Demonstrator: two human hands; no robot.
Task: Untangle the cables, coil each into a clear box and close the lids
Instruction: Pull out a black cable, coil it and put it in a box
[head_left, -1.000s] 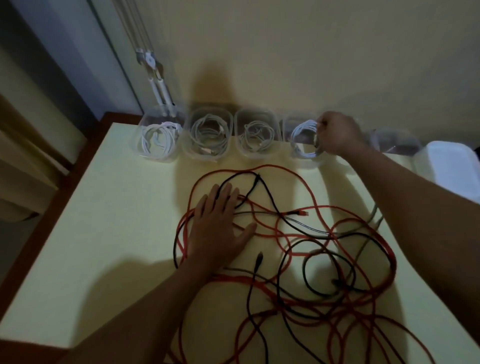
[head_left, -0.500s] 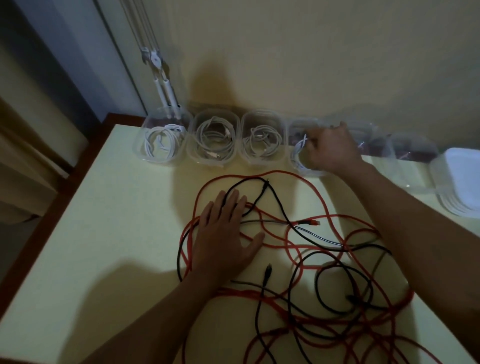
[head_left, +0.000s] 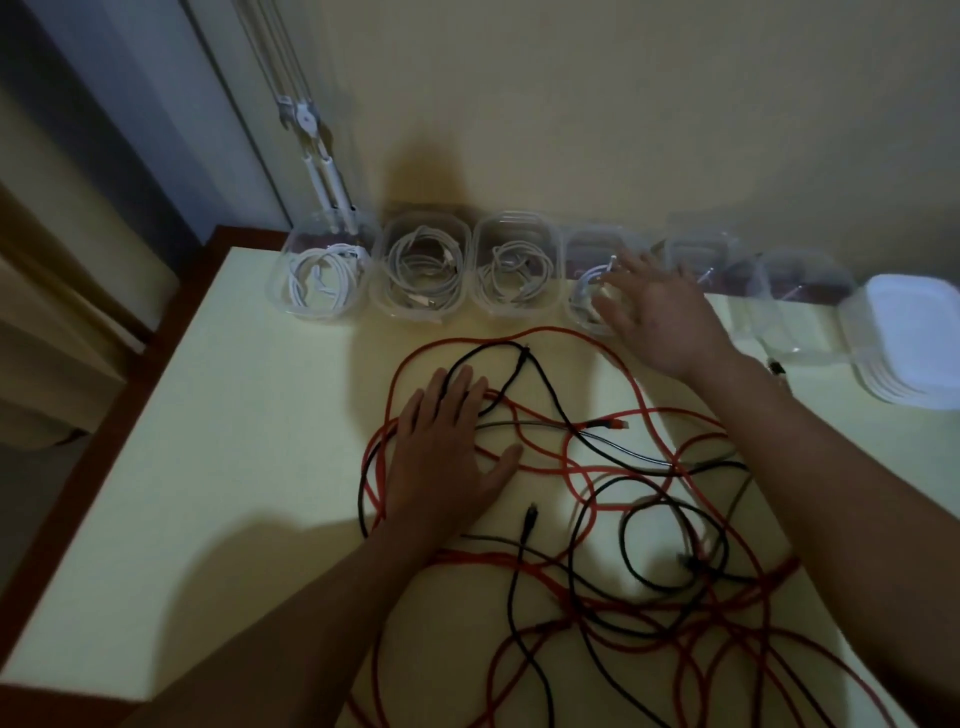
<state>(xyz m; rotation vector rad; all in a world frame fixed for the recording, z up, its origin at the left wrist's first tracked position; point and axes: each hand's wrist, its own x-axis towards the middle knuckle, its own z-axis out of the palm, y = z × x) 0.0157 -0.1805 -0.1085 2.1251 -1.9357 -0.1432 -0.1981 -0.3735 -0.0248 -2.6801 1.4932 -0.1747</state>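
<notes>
A tangle of red cable (head_left: 613, 364) and black cable (head_left: 519, 613) sprawls over the pale table (head_left: 208, 467). My left hand (head_left: 441, 457) lies flat on the tangle's left side, fingers straight. Along the wall stands a row of clear boxes; three on the left (head_left: 322, 275) (head_left: 423, 270) (head_left: 517, 270) each hold a coiled white cable. The fourth box (head_left: 584, 306) holds a white cable (head_left: 587, 278) too. My right hand (head_left: 660, 312) hovers over its right side with fingers spread, holding nothing. Two more clear boxes (head_left: 698, 249) (head_left: 802, 283) stand further right.
A stack of white lids (head_left: 914, 343) sits at the table's right edge. A white bracket with cords (head_left: 311, 135) hangs on the wall behind the leftmost box. The table's brown rim (head_left: 88, 452) runs down the left, with the floor beyond.
My right hand has let go of the white cable in the fourth box and opened, drawing back a little. My left hand has stayed flat on the tangle.
</notes>
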